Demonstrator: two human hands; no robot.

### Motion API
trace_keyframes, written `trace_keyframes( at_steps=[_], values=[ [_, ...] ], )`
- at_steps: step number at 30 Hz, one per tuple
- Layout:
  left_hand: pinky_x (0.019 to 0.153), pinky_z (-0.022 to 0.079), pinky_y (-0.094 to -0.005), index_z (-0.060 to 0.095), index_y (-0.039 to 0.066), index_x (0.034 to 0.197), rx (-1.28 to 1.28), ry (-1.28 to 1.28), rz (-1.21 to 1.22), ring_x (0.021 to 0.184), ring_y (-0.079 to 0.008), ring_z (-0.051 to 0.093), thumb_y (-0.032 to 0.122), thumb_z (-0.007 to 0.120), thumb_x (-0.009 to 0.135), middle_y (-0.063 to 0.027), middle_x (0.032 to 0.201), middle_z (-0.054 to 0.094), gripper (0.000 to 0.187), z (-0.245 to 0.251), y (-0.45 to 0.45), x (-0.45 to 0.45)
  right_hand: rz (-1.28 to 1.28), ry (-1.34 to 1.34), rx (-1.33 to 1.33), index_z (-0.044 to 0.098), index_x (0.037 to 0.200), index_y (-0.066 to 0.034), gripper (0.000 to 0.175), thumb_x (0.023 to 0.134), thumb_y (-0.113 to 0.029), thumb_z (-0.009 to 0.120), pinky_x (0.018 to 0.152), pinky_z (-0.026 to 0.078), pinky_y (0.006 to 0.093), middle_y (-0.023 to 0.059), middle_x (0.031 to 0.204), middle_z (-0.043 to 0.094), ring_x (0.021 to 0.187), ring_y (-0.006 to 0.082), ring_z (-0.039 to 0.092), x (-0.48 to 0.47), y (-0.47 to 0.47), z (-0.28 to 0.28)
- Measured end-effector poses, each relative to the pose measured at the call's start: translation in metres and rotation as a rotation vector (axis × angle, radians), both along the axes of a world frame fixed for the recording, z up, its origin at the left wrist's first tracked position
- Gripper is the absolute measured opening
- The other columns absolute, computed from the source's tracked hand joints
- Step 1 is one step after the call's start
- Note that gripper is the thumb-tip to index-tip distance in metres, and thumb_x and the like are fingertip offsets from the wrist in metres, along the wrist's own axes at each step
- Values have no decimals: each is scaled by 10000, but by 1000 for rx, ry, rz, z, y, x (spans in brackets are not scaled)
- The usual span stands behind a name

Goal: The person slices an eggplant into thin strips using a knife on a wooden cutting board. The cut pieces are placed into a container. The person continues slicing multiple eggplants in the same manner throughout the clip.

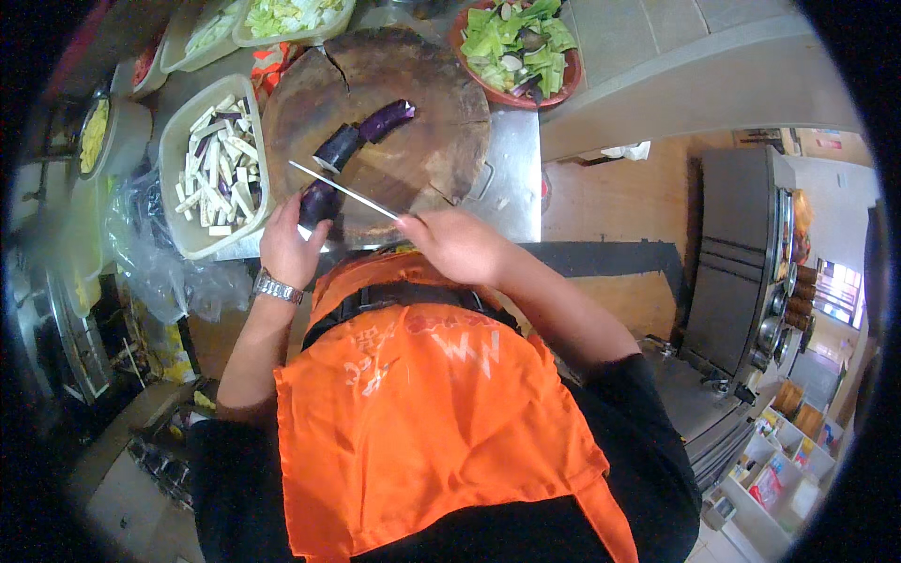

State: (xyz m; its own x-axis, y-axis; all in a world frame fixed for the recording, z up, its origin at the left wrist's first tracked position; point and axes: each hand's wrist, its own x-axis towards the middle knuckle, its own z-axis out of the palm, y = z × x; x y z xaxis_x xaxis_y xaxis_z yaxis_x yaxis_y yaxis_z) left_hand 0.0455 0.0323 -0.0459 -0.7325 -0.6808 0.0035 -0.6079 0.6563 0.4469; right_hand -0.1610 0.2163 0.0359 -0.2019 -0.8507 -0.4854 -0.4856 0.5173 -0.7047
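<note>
On a round wooden chopping block (429,84) lie two purple eggplant pieces, one (386,120) farther off and a darker one (337,148) nearer, end to end. My left hand (291,239), with a metal watch at the wrist, grips another eggplant piece (320,204) at the block's near left edge. The knife (345,190) is in my right hand (454,245), its blade seen edge-on as a thin line over the near part of the block, crossing above the held piece. The handle is hidden in my fist. Whether the blade touches the eggplant, I cannot tell.
Left of the block, a plastic tub (169,155) holds cut eggplant strips. Tubs of chopped greens (288,15) stand beyond it. A red-brown bowl (576,84) of leafy vegetables sits at the far right. A clear plastic bag (158,260) hangs below the tub, and a metal handle (483,181) is beside the block.
</note>
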Motion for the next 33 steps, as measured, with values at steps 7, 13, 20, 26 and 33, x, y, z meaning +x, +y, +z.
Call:
trace_keyframes(
  at_steps=[7, 13, 20, 26, 33],
  values=[
    [925, 513, -363, 510, -30, 1363, 264, 68, 163, 1064, -258, 647, 190, 768, 849, -171, 1165, 661, 615, -10, -5, 15, 57, 15, 15, 686, 1009, 26, 584, 1051, -454, 356, 887, 492, 519, 283, 1012, 678, 1011, 469, 630, -14, 12, -29],
    [932, 520, -343, 455, -22, 1399, 643, 488, 307, 1066, -218, 616, 31, 677, 785, -98, 1232, 615, 655, -8, -43, 3, -122, -99, 6, 665, 1091, 8, 504, 1047, -425, 412, 890, 496, 496, 284, 1039, 676, 1023, 454, 639, -29, 75, 1],
    [958, 500, -441, 506, -2, 1325, 98, 116, 204, 1102, -373, 638, 198, 765, 744, -230, 1206, 644, 668, -12, -85, -52, -337, 81, -45, 635, 1149, -53, 389, 1012, -400, 527, 796, 525, 484, 228, 1020, 698, 938, 442, 665, -21, 99, 9],
    [1071, 432, -427, 549, 15, 1329, -155, 319, -207, 1227, -386, 559, 7, 589, 817, -214, 1321, 587, 513, 56, -48, -77, -324, 351, -87, 610, 1159, -93, 389, 923, -398, 661, 705, 543, 473, 154, 902, 701, 813, 400, 682, -29, 127, 9],
    [924, 506, -455, 706, 70, 1110, -58, 301, -710, 1046, -379, 632, 176, 664, 873, -171, 1138, 678, 263, 72, 36, -225, -391, 667, -234, 635, 1164, -120, 418, 817, -297, 784, 654, 532, 435, 116, 865, 699, 772, 342, 680, -50, 139, 17]
  ],
)
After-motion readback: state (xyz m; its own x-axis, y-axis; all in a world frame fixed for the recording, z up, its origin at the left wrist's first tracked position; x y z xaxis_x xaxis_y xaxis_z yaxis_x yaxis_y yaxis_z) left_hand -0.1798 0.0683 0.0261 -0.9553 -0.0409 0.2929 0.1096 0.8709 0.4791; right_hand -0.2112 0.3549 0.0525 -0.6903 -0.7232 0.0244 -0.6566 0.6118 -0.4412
